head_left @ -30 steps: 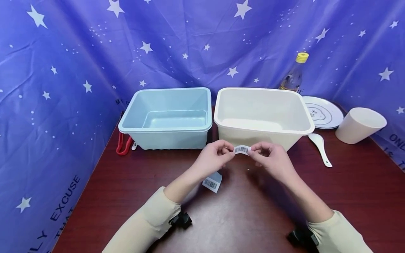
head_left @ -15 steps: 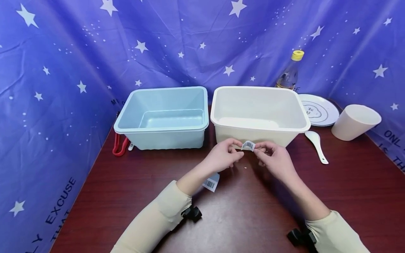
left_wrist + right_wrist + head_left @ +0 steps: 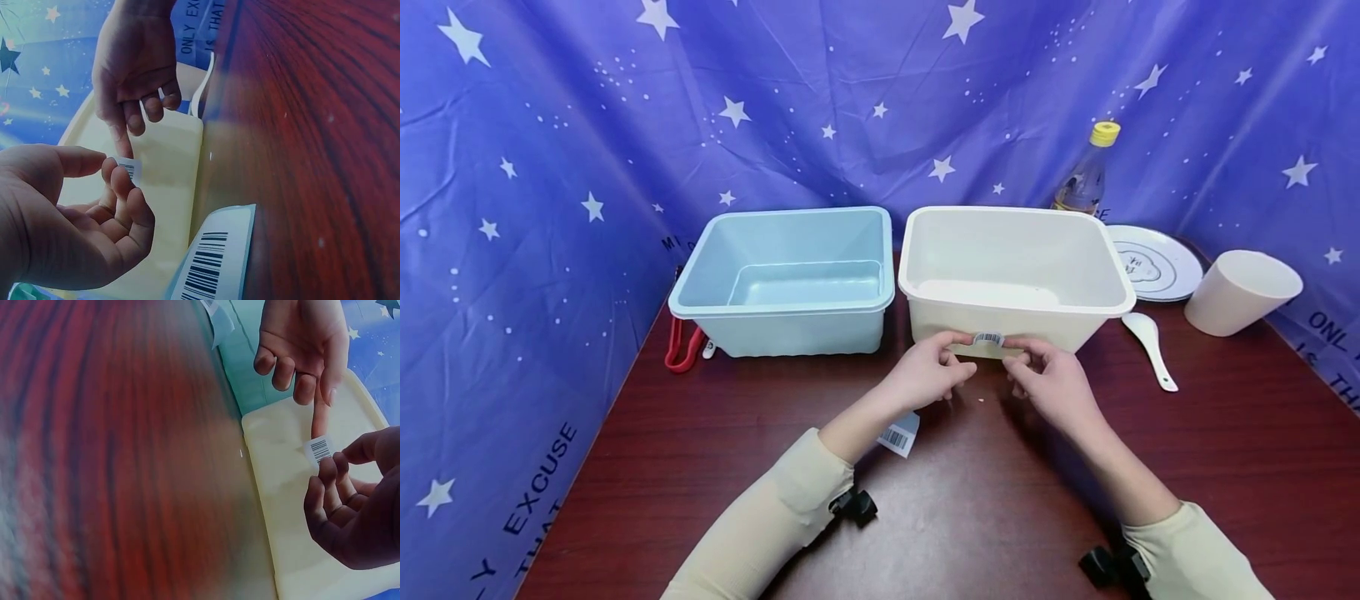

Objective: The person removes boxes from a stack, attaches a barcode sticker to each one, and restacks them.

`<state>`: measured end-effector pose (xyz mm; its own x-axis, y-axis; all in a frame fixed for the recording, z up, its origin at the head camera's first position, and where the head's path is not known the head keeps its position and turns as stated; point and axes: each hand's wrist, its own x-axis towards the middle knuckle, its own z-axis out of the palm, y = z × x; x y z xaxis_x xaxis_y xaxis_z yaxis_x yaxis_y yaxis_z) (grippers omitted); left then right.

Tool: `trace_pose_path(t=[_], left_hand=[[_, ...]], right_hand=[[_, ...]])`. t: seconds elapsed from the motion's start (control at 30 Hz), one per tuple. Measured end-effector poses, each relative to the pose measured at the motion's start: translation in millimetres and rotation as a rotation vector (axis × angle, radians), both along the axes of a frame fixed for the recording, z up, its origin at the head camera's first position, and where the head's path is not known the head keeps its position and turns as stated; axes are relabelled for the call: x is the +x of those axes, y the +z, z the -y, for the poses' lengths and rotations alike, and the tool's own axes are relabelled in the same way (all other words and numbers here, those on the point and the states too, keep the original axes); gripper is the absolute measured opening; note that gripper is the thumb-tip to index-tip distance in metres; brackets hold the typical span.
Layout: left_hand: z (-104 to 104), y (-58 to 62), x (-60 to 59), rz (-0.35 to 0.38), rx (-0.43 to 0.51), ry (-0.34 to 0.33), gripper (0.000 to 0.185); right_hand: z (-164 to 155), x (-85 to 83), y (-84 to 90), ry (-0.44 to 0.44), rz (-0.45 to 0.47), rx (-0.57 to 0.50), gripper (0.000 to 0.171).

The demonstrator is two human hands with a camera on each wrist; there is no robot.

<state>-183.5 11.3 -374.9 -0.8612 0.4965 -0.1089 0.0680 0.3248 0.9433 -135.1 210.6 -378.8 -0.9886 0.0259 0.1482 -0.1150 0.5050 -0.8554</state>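
A small white barcode label [image 3: 988, 339] lies against the front wall of the white plastic bin [image 3: 1015, 312]. The index finger of my left hand [image 3: 925, 371] presses on its left end, with the thumb held apart from the label. At the other end, the index finger of my right hand [image 3: 1054, 383] presses in the same way; its thumb is also off the label. The remaining fingers of both hands are loosely bent. Below my left wrist, a second barcode label on a pale blue backing [image 3: 898, 435] lies on the table, partly hidden by the forearm.
A light blue bin [image 3: 786, 329] stands left of the white one, with red-handled tongs [image 3: 681, 354] beside it. To the right are a white spoon [image 3: 1152, 350], a plate [image 3: 1157, 262], a tilted cup [image 3: 1243, 292] and a yellow-capped bottle [image 3: 1084, 179].
Both hands have moved the label from between their fingertips in the air onto the white bin's front wall. The thumbs have come away, leaving the index fingers on it.
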Motion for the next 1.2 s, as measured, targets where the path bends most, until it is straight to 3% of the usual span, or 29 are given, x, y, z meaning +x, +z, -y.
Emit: trace_pose_path(t=[0.37,0.5,0.73,1.0,1.2], left_hand=[[0.0,3.5,1.1,-0.055,-0.084,0.016,0.045],[0.0,4.4,1.9,-0.073,-0.113,0.014,0.046],[-1.0,8.4,5.6,-0.278,-0.301,0.035,0.048],[-2.0,9.7,9.8,-0.4,-0.478,0.103,0.044],[1.9,6.4,5.4,-0.364,-0.359,0.029,0.045]], right_hand=[[-2.8,3.0,2.4,-0.087,-0.04,0.137,0.024],[-2.3,2.8,0.5,-0.043,-0.029,0.123,0.024],[-3.1,1.5,-1.4,0.018,0.002,0.098,0.031],[-2.6,0.3,-4.3,0.055,0.034,0.085,0.034],[-1.8,1.3,-4.4,0.076,0.054,0.081,0.038]])
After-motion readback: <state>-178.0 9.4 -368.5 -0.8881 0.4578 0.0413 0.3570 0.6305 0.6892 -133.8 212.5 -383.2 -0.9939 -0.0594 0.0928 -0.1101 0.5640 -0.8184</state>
